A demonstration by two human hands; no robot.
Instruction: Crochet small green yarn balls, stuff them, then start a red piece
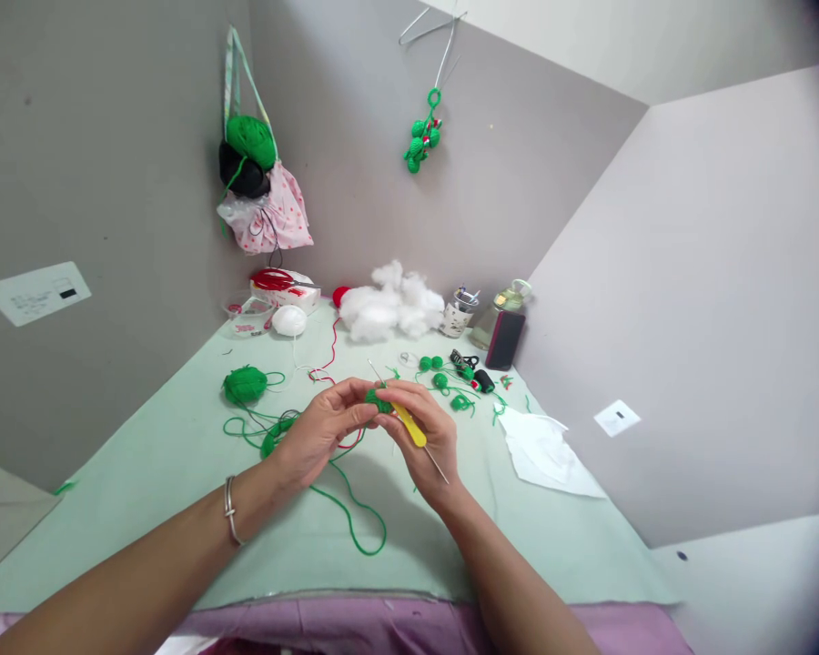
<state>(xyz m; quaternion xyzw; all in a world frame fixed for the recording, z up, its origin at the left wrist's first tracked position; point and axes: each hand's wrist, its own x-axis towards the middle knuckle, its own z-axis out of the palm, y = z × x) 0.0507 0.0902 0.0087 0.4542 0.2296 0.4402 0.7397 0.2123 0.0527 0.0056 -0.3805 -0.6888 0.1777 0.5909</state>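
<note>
Left hand (320, 432) pinches a small green crochet piece (377, 401) above the middle of the mint-green surface (177, 455). Right hand (423, 432) grips a yellow-handled crochet hook (404, 418) worked into it. Green yarn trails left to a yarn ball (244, 385). White stuffing (390, 307) lies far behind.

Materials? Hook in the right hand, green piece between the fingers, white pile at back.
Hook: thin grey shaft, likely metal; yellow middle looks like smooth plastic or rubber. Green piece: matte yarn, knobbly surface; fibre unclear. White pile: loose fluffy stuffing, wispy edges, probably polyester.
</note>
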